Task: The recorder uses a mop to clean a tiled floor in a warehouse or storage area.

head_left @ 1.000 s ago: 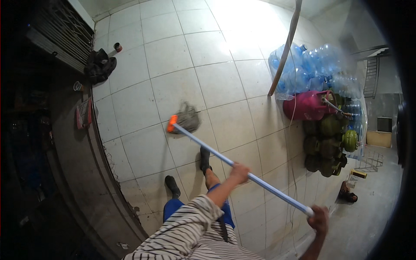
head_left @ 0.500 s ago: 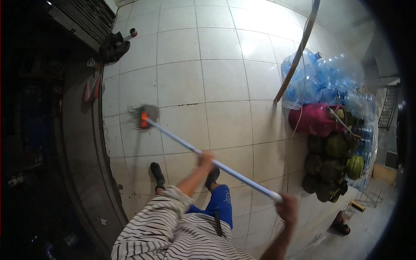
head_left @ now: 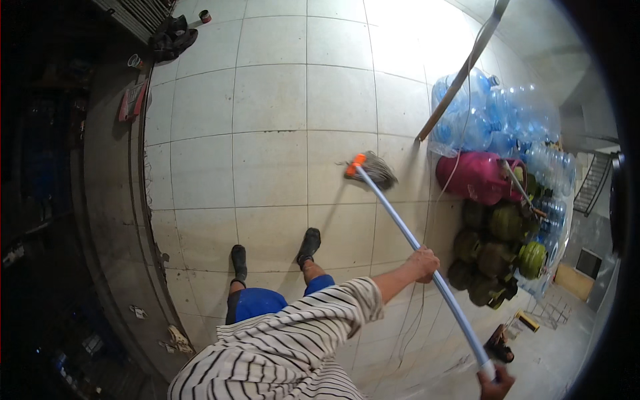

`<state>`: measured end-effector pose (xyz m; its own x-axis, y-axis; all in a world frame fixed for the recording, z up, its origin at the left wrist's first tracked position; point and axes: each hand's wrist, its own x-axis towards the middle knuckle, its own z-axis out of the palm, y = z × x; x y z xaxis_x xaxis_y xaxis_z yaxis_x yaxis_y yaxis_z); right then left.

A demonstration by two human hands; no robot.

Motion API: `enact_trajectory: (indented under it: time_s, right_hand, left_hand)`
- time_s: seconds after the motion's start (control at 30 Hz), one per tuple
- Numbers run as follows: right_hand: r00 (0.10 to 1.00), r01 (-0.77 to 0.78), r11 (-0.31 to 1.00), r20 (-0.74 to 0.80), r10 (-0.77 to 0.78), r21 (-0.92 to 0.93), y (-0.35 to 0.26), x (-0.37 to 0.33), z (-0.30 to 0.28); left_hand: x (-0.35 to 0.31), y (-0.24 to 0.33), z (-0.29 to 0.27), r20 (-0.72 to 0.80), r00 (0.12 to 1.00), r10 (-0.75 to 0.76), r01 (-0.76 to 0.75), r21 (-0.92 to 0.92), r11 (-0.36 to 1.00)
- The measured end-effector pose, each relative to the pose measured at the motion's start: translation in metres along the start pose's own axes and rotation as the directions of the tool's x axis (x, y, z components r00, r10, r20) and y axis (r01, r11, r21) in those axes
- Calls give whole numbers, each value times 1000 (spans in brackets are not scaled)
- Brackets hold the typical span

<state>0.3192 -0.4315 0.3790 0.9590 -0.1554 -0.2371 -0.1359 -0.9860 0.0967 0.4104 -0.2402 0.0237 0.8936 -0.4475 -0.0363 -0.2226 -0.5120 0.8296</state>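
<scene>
A string mop with a light blue handle (head_left: pixel 456 310) slants across the right half of the view. My left hand (head_left: pixel 421 265) is wrapped round the middle of the handle. My right hand (head_left: pixel 495 383), near the lower edge, grips its white-capped end. The mop's grey string head (head_left: pixel 377 172), joined by an orange socket (head_left: pixel 355 165), lies on the tiled floor (head_left: pixel 270 170) ahead of my feet. Its strands trail off to the right of the socket.
Large clear-blue water bottles (head_left: pixel 470 127), a pink gas cylinder (head_left: pixel 472 178) and several green cylinders (head_left: pixel 497 257) stand at the right. A wooden pole (head_left: pixel 460 80) leans before the bottles. At the left, a pink dustpan-like thing (head_left: pixel 133 101) and dark boots (head_left: pixel 172 40) border the floor.
The mop head has swept from the left across the floor to the right, near the pole. Both my hands moved right with the handle, keeping their hold. My right foot has shifted slightly.
</scene>
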Motion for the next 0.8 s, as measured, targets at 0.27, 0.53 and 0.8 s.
enact_trajectory:
  time_s: [0.27,0.53,0.8]
  right_hand:
    - [722,687,723,39,-690,77,-165,37,112]
    - [738,387,852,435,-516,353,-250,-77,240]
    - [882,-318,948,370,291,13,-20,-224,57]
  left_hand:
    - [-211,-150,-45,-66,911,-408,413,187,891]
    - [-412,-230,-34,164,690,-705,617,375,692]
    - [-245,39,84,329,944,28,16,-132,991]
